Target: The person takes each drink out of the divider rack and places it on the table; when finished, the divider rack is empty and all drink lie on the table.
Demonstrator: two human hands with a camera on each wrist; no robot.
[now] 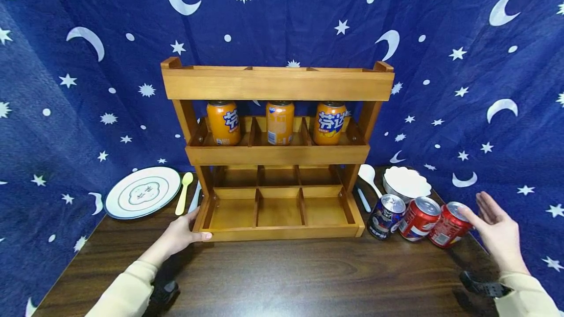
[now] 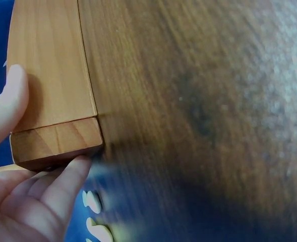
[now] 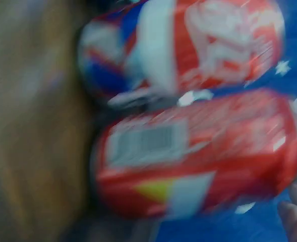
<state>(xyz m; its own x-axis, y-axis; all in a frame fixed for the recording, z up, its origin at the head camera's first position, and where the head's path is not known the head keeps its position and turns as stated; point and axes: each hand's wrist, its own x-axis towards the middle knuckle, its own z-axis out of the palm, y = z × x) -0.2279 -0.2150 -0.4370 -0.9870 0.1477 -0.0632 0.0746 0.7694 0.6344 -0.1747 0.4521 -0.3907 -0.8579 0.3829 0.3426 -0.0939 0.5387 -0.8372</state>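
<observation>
My left hand [image 1: 181, 234] holds the front left corner of a wooden three-tier rack [image 1: 282, 234]. In the left wrist view its thumb lies on the front board and its fingers on the side. My right hand [image 1: 500, 234], fingers extended, is beside the outermost red soda can [image 1: 448, 229], at its right. Whether it touches that can is unclear; the right wrist view is blurred. Another red can [image 1: 418, 221] and a dark Pepsi can [image 1: 384, 219] stand in the same row. Three orange soda cans, left [image 1: 223, 124], middle [image 1: 279, 124] and right [image 1: 329, 124], occupy the rack's middle tier.
Left of the rack lie a white plate [image 1: 128, 204], a yellow spoon [image 1: 182, 197] and a light-blue utensil [image 1: 195, 198]. To its right are a white ladle [image 1: 367, 175], a blue handle [image 1: 364, 200] and a scalloped white bowl [image 1: 405, 185]. A starry blue cloth [image 1: 282, 18] hangs behind.
</observation>
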